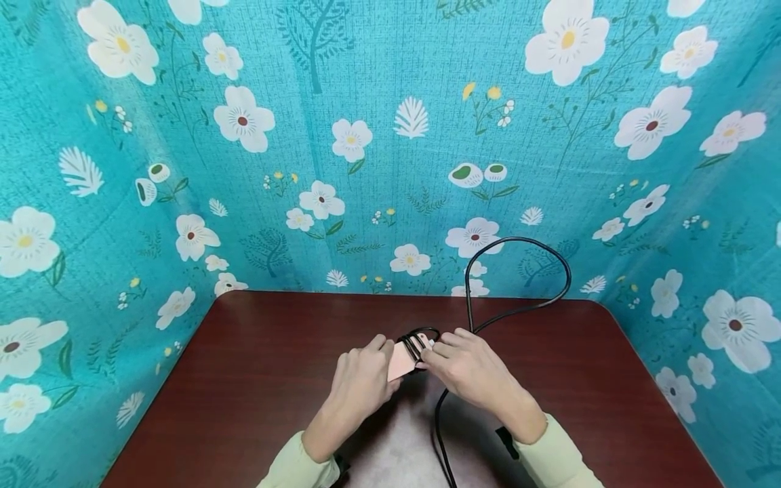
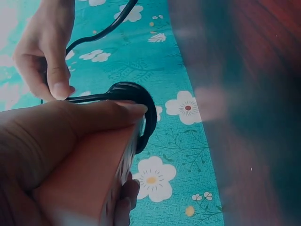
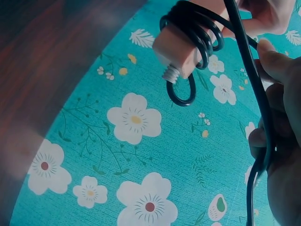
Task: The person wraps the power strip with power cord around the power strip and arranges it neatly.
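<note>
A turquoise cloth printed with white flowers, leaves and small trees (image 1: 390, 163) rises behind and at both sides of a dark reddish-brown worktop with a smooth surface and rounded far corners (image 1: 293, 339). Above the worktop runs a long, glossy black cable (image 1: 518, 238): one wide loop stands up beyond the right hand against the cloth, and another length drops between the forearms toward the near edge of the head view. Two pale yellow-green sleeves (image 1: 555, 454) come in from that edge.

The person's right hand (image 1: 466, 366) pinches the cable between thumb and forefinger just beside the wound end of the block, its other fingers curled in; a stretch of cable also passes across this hand. The left hand (image 1: 360, 379) grips the block's other end, thumb laid along one broad face and fingers bent round the opposite side.

The block itself, a pale pink, straight-sided bar with a matte look (image 1: 401, 362), is in the left hand, tilted, over the middle of the worktop. One narrow side bears markings too blurred to make out. Several close turns of cable (image 3: 190, 30) wrap around its free end, and a small loop hangs below them. From the end face sticks a short, grey, ribbed stub (image 3: 170, 74).
</note>
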`<action>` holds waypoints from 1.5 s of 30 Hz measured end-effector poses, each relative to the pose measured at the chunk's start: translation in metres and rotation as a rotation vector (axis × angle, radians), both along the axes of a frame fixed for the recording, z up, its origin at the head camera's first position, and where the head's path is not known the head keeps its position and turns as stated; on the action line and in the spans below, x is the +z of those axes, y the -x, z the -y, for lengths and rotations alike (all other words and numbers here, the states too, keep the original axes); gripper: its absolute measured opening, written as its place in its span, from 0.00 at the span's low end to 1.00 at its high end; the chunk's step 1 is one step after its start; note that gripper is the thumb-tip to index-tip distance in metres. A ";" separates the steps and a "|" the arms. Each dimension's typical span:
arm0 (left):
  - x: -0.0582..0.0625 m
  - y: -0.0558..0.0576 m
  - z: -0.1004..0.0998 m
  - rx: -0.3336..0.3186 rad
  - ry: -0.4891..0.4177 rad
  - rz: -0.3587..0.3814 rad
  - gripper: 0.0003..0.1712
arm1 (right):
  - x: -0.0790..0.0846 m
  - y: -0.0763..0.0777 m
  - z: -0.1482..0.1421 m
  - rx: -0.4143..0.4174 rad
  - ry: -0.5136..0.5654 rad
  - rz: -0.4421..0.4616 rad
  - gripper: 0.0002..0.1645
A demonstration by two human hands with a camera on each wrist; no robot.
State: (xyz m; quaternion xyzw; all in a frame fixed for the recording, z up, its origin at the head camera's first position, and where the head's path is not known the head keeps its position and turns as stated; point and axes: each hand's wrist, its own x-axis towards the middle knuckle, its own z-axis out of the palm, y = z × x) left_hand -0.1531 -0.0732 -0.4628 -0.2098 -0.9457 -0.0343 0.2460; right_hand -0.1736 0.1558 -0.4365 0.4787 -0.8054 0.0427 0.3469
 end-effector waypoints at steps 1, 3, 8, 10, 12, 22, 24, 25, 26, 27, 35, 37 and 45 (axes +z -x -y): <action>0.000 0.000 0.000 -0.009 0.009 -0.002 0.34 | 0.000 0.000 0.000 0.003 -0.004 0.003 0.08; 0.001 0.000 0.001 -0.035 0.023 -0.006 0.33 | 0.001 0.000 -0.001 0.006 -0.007 0.003 0.07; 0.003 0.001 0.004 -0.115 0.088 -0.006 0.32 | 0.000 0.000 -0.002 0.034 -0.006 -0.003 0.06; 0.003 -0.001 0.006 -0.150 0.125 -0.011 0.32 | -0.001 -0.001 -0.002 0.048 -0.001 0.007 0.06; 0.005 -0.003 0.007 -0.190 0.158 -0.021 0.32 | -0.002 -0.001 -0.003 0.059 -0.002 0.034 0.07; 0.016 -0.014 0.009 -0.436 0.329 -0.265 0.07 | -0.004 -0.006 -0.009 0.172 0.013 0.170 0.11; 0.017 -0.016 0.010 -0.470 0.353 -0.321 0.11 | -0.004 -0.006 -0.011 0.178 0.021 0.179 0.17; 0.017 -0.017 0.010 -0.483 0.361 -0.343 0.14 | -0.004 -0.006 -0.011 0.178 0.026 0.186 0.21; 0.017 -0.017 0.010 -0.497 0.367 -0.362 0.18 | -0.004 -0.006 -0.012 0.177 0.028 0.195 0.25; 0.016 -0.018 0.011 -0.508 0.374 -0.379 0.20 | -0.004 -0.006 -0.013 0.176 0.028 0.198 0.28; 0.020 -0.022 0.016 -0.608 0.473 -0.472 0.22 | -0.006 -0.003 -0.016 0.182 0.025 0.263 0.36; 0.021 -0.023 0.016 -0.637 0.474 -0.506 0.20 | -0.006 -0.001 -0.016 0.186 0.013 0.281 0.37; 0.019 -0.025 0.011 -0.736 0.507 -0.611 0.19 | -0.007 0.003 -0.010 0.206 -0.019 0.329 0.42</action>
